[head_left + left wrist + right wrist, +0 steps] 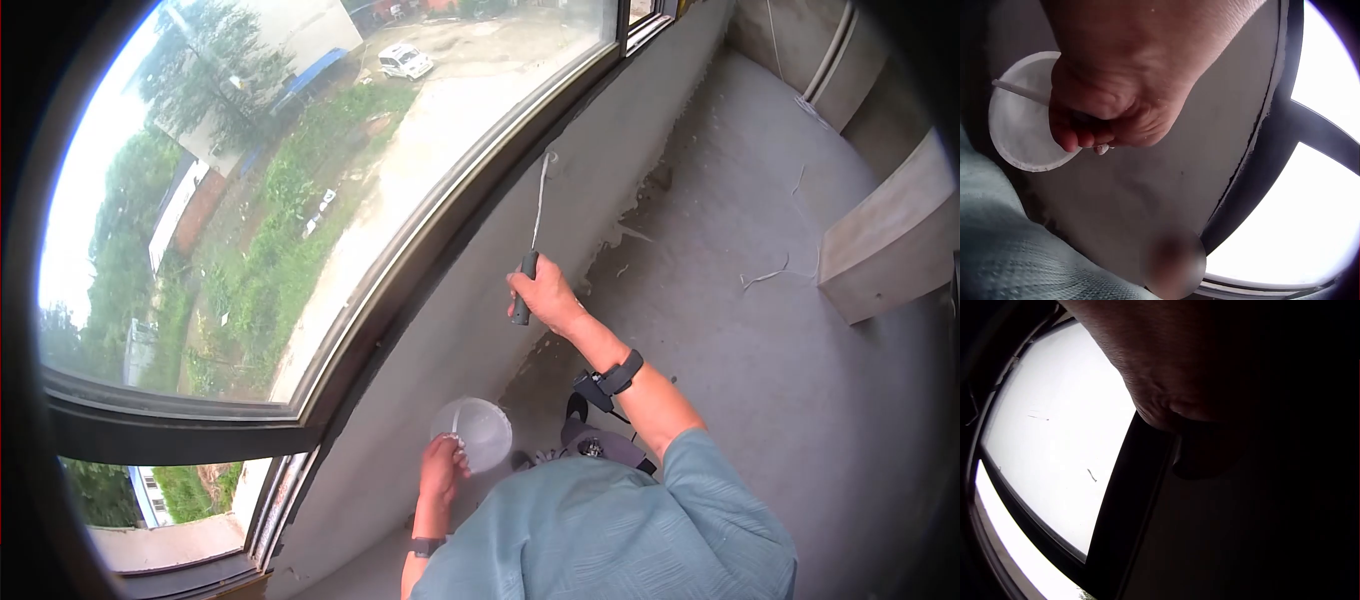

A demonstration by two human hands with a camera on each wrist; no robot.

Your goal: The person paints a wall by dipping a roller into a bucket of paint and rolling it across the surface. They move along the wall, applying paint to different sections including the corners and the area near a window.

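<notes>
My right hand (pixel 547 293) grips the dark handle of a slim tool (pixel 525 290) and holds it up in front of the grey wall. From the handle a thin, whitish shaft (pixel 541 205) extends away from me, with a small bend at its far end. In the right wrist view the right hand (pixel 1166 381) is mostly in deep shadow. Low on the left, my left hand (pixel 442 468) has its fingers curled round the pale handle (pixel 1020 91) of a white translucent bucket (pixel 486 437). The left wrist view shows the bucket's round mouth partly behind the hand (pixel 1116 94).
A grey plastered wall (pixel 400 370) runs diagonally below a large dark-framed window (pixel 470 220). On the right, a concrete block (pixel 885 240) stands on the grey floor (pixel 730 400), beside loose pale string (pixel 765 277). Pipes (pixel 828 55) rise in the far corner.
</notes>
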